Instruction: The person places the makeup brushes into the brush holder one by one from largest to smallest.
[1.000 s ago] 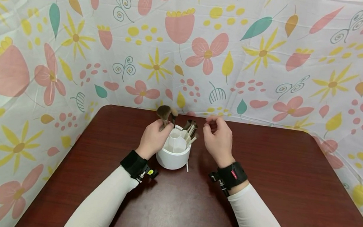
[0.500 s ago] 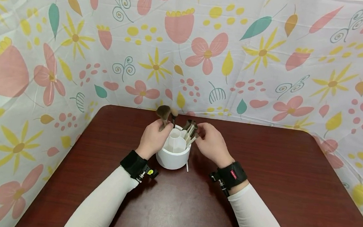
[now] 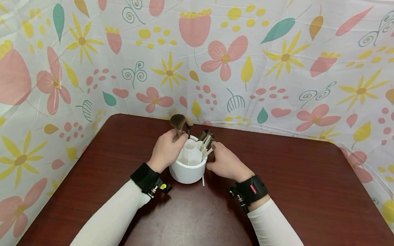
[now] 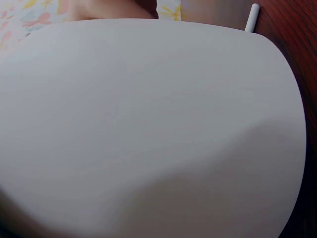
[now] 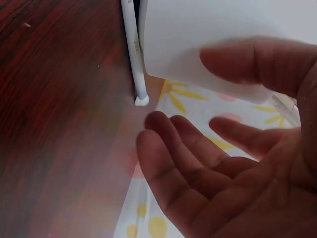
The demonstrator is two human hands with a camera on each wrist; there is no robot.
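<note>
A round white brush holder (image 3: pixel 187 173) stands near the table's back edge, with white inner compartments. At its left rim my left hand (image 3: pixel 167 150) pinches the handle of a fluffy brown makeup brush (image 3: pixel 177 121) between thumb and fingers. A smaller dark-handled brush (image 3: pixel 188 127) stands just behind it. My right hand (image 3: pixel 228 161) is at the right side of the holder, fingers extended and parted. In the right wrist view its thumb (image 5: pixel 237 60) overlaps the white wall and nothing lies in the palm. Several dark and pale brushes (image 3: pixel 206 140) lean out on the holder's right.
A slim white pen-like tube (image 5: pixel 133 49) lies beside the holder's base, its rounded end on the dark red wooden table (image 3: pixel 299 194). A white flower-print curtain (image 3: pixel 285 76) hangs behind and along the left. Each wrist carries a black strap (image 3: pixel 252 190) with a camera.
My right hand has moved left to the brushes on the holder's right, then its thumb came down beside the holder and its fingers spread. The left hand and holder have not moved.
</note>
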